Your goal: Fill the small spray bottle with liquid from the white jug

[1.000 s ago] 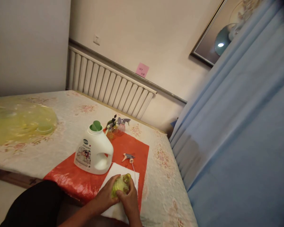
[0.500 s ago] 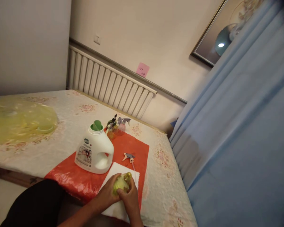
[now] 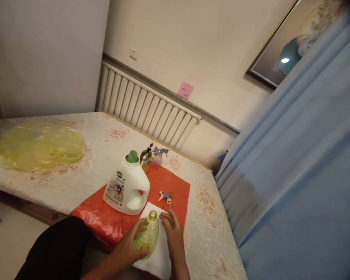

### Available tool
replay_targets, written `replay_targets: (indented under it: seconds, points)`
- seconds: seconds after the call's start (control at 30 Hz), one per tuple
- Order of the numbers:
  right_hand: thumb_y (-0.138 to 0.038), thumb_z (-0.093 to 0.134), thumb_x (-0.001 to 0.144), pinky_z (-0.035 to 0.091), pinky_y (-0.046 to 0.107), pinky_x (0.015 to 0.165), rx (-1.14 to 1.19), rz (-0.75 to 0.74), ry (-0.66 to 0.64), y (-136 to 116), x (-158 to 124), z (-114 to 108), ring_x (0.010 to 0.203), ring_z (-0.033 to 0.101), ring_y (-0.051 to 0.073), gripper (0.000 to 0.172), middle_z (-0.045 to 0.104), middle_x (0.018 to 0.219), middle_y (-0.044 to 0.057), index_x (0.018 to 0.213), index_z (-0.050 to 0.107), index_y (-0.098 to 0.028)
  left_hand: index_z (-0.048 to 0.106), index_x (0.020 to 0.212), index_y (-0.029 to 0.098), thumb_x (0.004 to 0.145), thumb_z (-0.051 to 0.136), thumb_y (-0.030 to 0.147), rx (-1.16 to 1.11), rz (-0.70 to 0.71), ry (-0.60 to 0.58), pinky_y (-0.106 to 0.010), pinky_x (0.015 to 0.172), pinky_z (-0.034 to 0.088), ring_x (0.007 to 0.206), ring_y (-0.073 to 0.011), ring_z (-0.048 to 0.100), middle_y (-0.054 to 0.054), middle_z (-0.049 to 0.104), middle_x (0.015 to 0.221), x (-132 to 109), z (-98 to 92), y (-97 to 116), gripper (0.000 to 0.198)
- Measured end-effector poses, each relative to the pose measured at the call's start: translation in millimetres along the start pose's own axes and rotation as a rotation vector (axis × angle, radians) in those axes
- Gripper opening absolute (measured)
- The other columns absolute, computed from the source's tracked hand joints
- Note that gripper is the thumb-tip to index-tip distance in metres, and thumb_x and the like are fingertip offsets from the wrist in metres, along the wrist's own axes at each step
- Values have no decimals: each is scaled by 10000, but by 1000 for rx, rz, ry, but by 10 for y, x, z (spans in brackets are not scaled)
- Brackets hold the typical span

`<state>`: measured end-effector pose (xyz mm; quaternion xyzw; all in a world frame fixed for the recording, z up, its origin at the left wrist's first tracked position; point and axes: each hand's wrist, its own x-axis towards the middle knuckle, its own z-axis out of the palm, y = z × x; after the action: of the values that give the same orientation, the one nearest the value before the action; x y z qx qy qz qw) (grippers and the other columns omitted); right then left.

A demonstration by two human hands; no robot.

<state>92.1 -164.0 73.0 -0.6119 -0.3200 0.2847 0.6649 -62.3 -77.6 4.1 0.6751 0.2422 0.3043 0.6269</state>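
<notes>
A pale wall rises behind a wide surface spread with a flower-patterned cover. At the far left, a translucent yellow bag lies crumpled on the cover, a round green piece showing at its right end. Nearer the viewer, a knee in dark cloth juts up before the surface's edge. Toward the middle lies a red sheet, and on it stands a white jug, its label facing left, its handle on the right and a green spout in its mouth. The left hand wraps firmly around the body of a ribbed yellow-green bottle, thumb across the near side. The bottle leans slightly right, its neck uncapped, in front of the jug and over a white cloth. Behind the jug, several spray bottles stand close together, and a white radiator runs along the wall. Right of the bottle, the right hand holds its fingers loosely bent and spread, just beside the neck and apart from it. Beyond these fingers, a grey-and-white spray head lies on the red sheet, its tube partly hidden. Above hangs a pink note; farther right come a blue curtain and a framed picture.
</notes>
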Motion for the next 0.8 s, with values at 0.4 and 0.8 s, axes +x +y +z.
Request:
replay_targets:
  seconds: [0.4,0.8]
  points:
    - [-254,714,688,511,370,932,-123,-124,-127,-166,623,812,1096,631,249,517,655,1203,134,1177,582,-146,457,1334,221,568,738,273,-140,-100,59,-439,1085,397,1312,-347,461,-107,548,1400,-441,-461,48,818]
    - [-204,702,570,381,197,420,-231,-86,-195,-111,1067,1303,447,465,91,202,554,555,-57,739,615,-136,500,1301,231,494,647,148,-133,-270,155,-452,1093,391,1291,-353,486,-64,601,1354,-643,-839,122,824]
